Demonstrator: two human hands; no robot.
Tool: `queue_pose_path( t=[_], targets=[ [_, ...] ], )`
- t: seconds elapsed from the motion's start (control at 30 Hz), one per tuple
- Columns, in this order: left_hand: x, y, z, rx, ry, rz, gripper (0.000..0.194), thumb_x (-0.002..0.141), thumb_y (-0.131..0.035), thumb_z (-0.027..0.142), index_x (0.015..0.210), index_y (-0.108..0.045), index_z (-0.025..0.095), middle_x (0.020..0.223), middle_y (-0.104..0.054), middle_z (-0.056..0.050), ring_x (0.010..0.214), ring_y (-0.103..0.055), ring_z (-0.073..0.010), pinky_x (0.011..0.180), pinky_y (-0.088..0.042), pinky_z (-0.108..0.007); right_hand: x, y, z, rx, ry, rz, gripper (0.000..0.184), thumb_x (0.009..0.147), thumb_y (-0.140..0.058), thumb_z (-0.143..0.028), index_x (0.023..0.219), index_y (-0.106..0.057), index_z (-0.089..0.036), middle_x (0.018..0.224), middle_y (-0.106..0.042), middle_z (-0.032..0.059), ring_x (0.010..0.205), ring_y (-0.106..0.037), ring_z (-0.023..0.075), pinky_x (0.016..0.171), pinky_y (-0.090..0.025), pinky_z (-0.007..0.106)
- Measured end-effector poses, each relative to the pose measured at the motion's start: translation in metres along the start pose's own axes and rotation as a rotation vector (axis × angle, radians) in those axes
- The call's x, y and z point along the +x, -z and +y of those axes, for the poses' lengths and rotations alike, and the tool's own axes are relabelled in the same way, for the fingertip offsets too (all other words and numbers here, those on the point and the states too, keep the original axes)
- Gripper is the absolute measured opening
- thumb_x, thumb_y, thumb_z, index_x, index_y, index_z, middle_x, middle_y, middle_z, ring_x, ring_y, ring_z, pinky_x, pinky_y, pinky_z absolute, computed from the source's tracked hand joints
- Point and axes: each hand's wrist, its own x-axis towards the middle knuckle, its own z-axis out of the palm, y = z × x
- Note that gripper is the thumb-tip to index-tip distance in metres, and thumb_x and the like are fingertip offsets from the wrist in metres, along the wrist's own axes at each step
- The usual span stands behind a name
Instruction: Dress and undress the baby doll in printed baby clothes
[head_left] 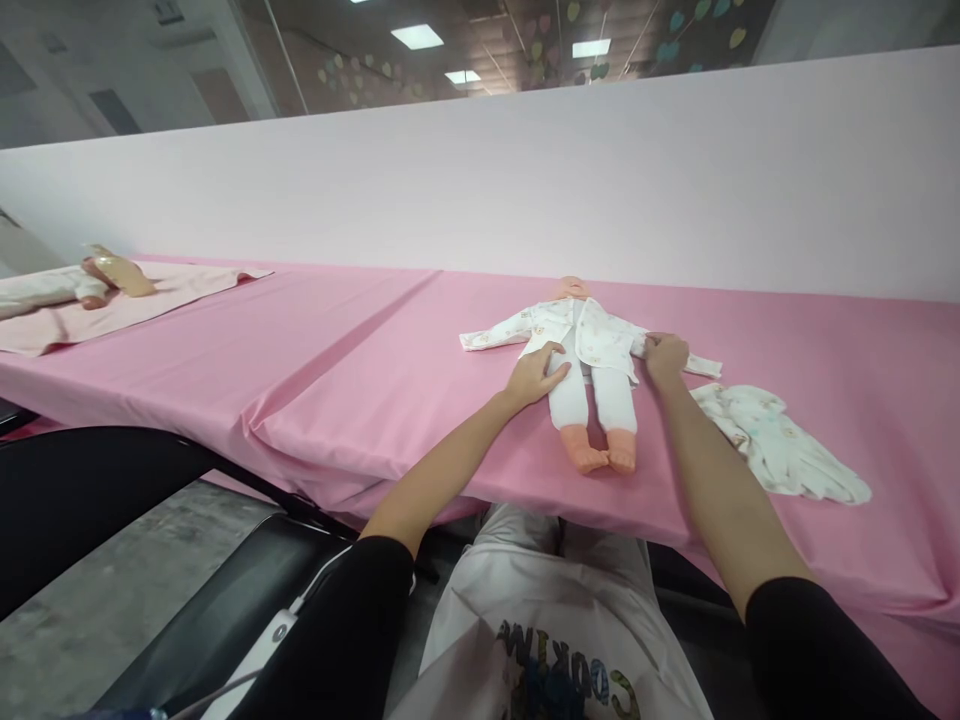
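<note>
A baby doll [613, 398] lies on its back on the pink cloth, head toward the wall and bare feet toward me. It wears white trousers and a white printed jacket [553, 318] whose front hangs apart. The jacket's sleeve on the left stretches out flat. My left hand [534, 377] rests against the doll's hip at the jacket hem, thumb and fingers apart. Closed around the other sleeve is my right hand [666, 358]; the cuff [703, 366] sticks out past it. What lies inside that sleeve is hidden.
A crumpled white printed garment [787, 445] lies right of the doll. At far left, another doll's arm [94, 290] and a yellowish object [124, 272] lie on a pale pink towel [191, 280]. A white partition [480, 190] stands behind; a black chair [247, 590] is at my left.
</note>
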Motion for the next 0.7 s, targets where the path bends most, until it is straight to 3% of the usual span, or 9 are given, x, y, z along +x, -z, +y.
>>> queue_pose_path(
  t=[0.2,0.4,0.53,0.7],
  targets=[
    [-0.001,0.0,0.002,0.012,0.037,-0.003,0.028,0.086,-0.049,0.039,0.105,-0.052,0.019,0.055,-0.036,0.007,0.054,-0.042,-0.0117,0.057,-0.033,-0.024,0.004,-0.011,0.003,-0.118,0.08,0.012,0.03,0.083,-0.038,-0.015,0.092,-0.066,-0.011,0.093,-0.063,0.0155,0.087,-0.055,0.0249,0.08,-0.04,0.038],
    [-0.001,-0.002,0.001,0.012,0.031,0.018,0.028,0.085,-0.05,0.039,0.104,-0.052,0.019,0.055,-0.037,0.007,0.054,-0.043,-0.0116,0.057,-0.032,-0.024,0.007,-0.019,-0.009,-0.124,0.159,0.048,0.031,0.084,-0.032,-0.012,0.103,-0.056,-0.007,0.104,-0.057,0.0199,0.094,-0.051,0.0274,0.081,-0.038,0.04],
    [-0.001,-0.002,0.003,0.026,0.048,0.012,0.028,0.085,-0.05,0.039,0.105,-0.052,0.02,0.055,-0.037,0.007,0.055,-0.044,-0.0117,0.058,-0.033,-0.024,0.004,-0.015,-0.022,-0.102,0.273,-0.078,0.028,0.083,-0.033,-0.014,0.101,-0.054,-0.01,0.1,-0.059,0.016,0.093,-0.052,0.0254,0.087,-0.038,0.042],
    [-0.001,0.0,0.004,0.04,0.064,-0.008,0.029,0.085,-0.049,0.04,0.106,-0.052,0.02,0.055,-0.037,0.007,0.055,-0.043,-0.0121,0.057,-0.033,-0.024,-0.012,-0.01,-0.027,-0.193,0.324,-0.169,0.039,0.083,-0.025,-0.007,0.107,-0.055,-0.012,0.119,-0.056,0.0169,0.116,-0.046,0.0265,0.103,-0.022,0.059]
  ],
)
